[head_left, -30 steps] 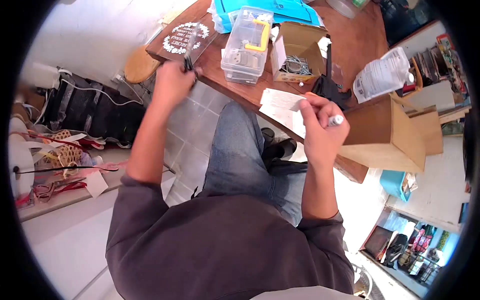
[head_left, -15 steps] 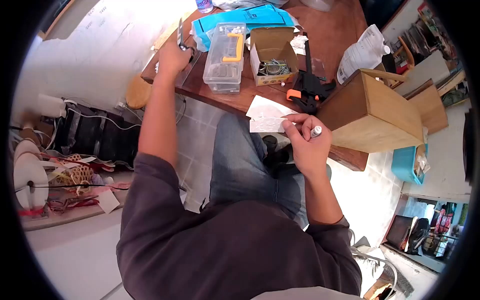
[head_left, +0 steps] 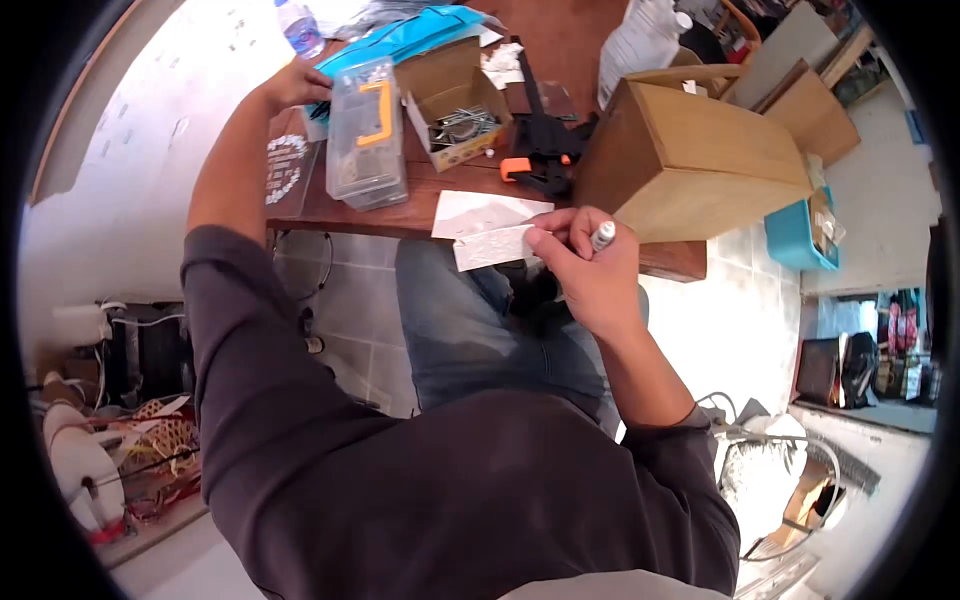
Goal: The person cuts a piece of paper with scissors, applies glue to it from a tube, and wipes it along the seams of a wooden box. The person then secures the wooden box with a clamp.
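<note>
Right hand (head_left: 592, 268) is pinching a white paper strip (head_left: 492, 248), thumb and fingers clamped on it, at the near edge of the table (head_left: 675, 260); white-tipped pen (head_left: 602, 236) is poking out of the same hand. White sheet (head_left: 478, 208) is showing just behind the strip. Clear plastic box (head_left: 362, 160) is sitting beyond, open carton (head_left: 440, 80) standing to its right. Left hand (head_left: 296, 86) is sitting by the blue package (head_left: 400, 42); fingertips partly hidden, can't tell if they're gripping.
</note>
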Motion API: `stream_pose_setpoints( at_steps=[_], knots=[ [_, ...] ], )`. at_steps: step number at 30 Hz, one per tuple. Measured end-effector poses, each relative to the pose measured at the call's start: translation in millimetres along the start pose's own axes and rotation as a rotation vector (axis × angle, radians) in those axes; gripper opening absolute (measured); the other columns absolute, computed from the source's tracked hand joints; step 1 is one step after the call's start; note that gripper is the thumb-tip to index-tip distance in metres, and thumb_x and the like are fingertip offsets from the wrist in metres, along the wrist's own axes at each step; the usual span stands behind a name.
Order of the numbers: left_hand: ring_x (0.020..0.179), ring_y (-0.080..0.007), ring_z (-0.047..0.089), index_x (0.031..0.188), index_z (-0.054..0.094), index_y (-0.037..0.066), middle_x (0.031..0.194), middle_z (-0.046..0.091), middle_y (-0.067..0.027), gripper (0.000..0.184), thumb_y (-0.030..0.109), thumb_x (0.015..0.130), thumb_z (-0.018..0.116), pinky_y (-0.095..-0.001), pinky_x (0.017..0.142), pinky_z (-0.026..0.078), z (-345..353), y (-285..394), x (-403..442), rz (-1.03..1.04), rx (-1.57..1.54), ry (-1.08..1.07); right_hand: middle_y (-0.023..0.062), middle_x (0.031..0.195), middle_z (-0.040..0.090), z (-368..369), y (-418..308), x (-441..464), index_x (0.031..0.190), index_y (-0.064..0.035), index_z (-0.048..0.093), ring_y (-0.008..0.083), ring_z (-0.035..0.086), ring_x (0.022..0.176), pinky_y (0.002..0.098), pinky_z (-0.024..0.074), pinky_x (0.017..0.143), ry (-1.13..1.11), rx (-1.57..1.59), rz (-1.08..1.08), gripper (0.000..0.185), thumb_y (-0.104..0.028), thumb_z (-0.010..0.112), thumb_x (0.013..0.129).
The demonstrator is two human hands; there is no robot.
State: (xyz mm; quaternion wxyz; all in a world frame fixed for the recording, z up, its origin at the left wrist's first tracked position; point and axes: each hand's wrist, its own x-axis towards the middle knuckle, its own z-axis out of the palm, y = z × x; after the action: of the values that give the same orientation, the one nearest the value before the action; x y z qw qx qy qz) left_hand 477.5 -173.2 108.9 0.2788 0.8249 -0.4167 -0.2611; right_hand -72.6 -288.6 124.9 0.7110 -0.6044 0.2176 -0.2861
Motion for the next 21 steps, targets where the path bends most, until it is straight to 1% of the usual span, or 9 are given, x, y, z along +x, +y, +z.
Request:
stream_pose_setpoints(
  at_steps=[2,4,7,8,10,11,14,15,21],
  knots=[
    [0.091,-0.0179,0.071,0.117,0.075,-0.002,0.102,0.076,-0.0103,0.032,0.013,0.089,0.078,-0.0314,0.081,0.058,-0.4,-4.3,4.1,0.061,0.017,0.026,0.0154,0.101,0.074,-0.7,2.7,0.9,0.068,-0.009,0.036,0.0093,0.064,0.086,0.026,0.0519,0.072,0.003,-0.024,-0.039,0.046,0.004,0.075,0.088],
    [0.093,-0.0167,0.07,0.119,0.074,0.001,0.103,0.076,-0.0075,0.03,0.016,0.093,0.075,-0.0307,0.083,0.056,12.8,39.5,-23.4,0.199,0.059,0.529,0.0153,0.101,0.074,-0.4,3.7,1.0,0.067,-0.0091,0.037,0.0083,0.063,0.084,0.0264,0.0515,0.072,0.018,-0.028,-0.068,0.045,0.004,0.075,0.088],
    [0.096,-0.0115,0.066,0.12,0.069,0.003,0.108,0.072,-0.0034,0.032,0.017,0.092,0.076,-0.0287,0.084,0.052,112.1,160.6,-156.1,0.349,-0.506,0.149,0.0136,0.098,0.075,5.1,0.0,-1.3,0.067,-0.0082,0.037,0.0074,0.061,0.083,0.0262,0.0508,0.072,0.043,-0.029,-0.078,0.046,0.003,0.076,0.087],
    [0.096,-0.0125,0.066,0.123,0.068,0.004,0.111,0.071,-0.004,0.043,0.016,0.085,0.082,-0.0301,0.084,0.053,151.2,189.3,-192.4,0.413,-0.285,0.092,0.013,0.097,0.075,5.4,-0.5,-2.1,0.067,-0.0077,0.036,0.0071,0.061,0.083,0.026,0.0504,0.072,0.027,-0.052,-0.105,0.046,0.002,0.077,0.087],
    [0.099,-0.0105,0.066,0.13,0.066,0.002,0.11,0.071,-0.0052,0.06,0.01,0.075,0.089,-0.0296,0.087,0.054,211.9,215.2,-230.4,0.373,-0.445,-0.044,0.0128,0.096,0.075,2.6,2.2,-3.3,0.067,-0.0065,0.036,0.0074,0.062,0.083,0.026,0.0503,0.071,0.014,-0.108,-0.091,0.046,0.0,0.077,0.087],
    [0.09,-0.0107,0.068,0.12,0.071,0.001,0.101,0.073,-0.0072,0.042,0.011,0.082,0.086,-0.0284,0.08,0.056,240.6,209.0,-231.1,0.6,-0.319,0.156,0.0133,0.097,0.076,1.7,1.2,-4.6,0.067,-0.0061,0.036,0.0076,0.062,0.084,0.0266,0.0513,0.072,-0.002,-0.129,-0.09,0.046,0.0,0.078,0.087],
    [0.075,-0.0115,0.069,0.111,0.074,-0.001,0.091,0.073,-0.0091,0.023,0.007,0.091,0.078,-0.0253,0.067,0.056,275.4,226.6,-250.6,0.218,-0.769,0.144,0.0143,0.096,0.076,-1.1,-4.4,-16.7,0.067,-0.0057,0.036,0.009,0.065,0.086,0.0281,0.0542,0.075,-0.022,-0.112,-0.044,0.047,0.0,0.078,0.087],
    [0.065,-0.0113,0.066,0.11,0.071,-0.004,0.088,0.073,-0.0099,0.016,0.004,0.096,0.072,-0.024,0.058,0.053,287.2,222.3,-249.1,0.306,-0.847,0.207,0.0145,0.095,0.076,-5.5,-1.1,-19.4,0.067,-0.0059,0.036,0.0097,0.065,0.085,0.0281,0.0546,0.074,-0.007,-0.095,-0.043,0.046,0.001,0.077,0.087],
    [0.07,-0.0122,0.068,0.105,0.066,-0.005,0.088,0.072,-0.0099,0.015,0.004,0.096,0.072,-0.0257,0.06,0.055,292.1,239.1,-249.9,0.176,-0.871,0.117,0.0145,0.093,0.076,-24.8,-0.2,-31.1,0.068,-0.0067,0.037,0.0099,0.067,0.083,0.0258,0.0539,0.069,-0.021,-0.13,-0.06,0.046,0.003,0.078,0.086]
  ],
)
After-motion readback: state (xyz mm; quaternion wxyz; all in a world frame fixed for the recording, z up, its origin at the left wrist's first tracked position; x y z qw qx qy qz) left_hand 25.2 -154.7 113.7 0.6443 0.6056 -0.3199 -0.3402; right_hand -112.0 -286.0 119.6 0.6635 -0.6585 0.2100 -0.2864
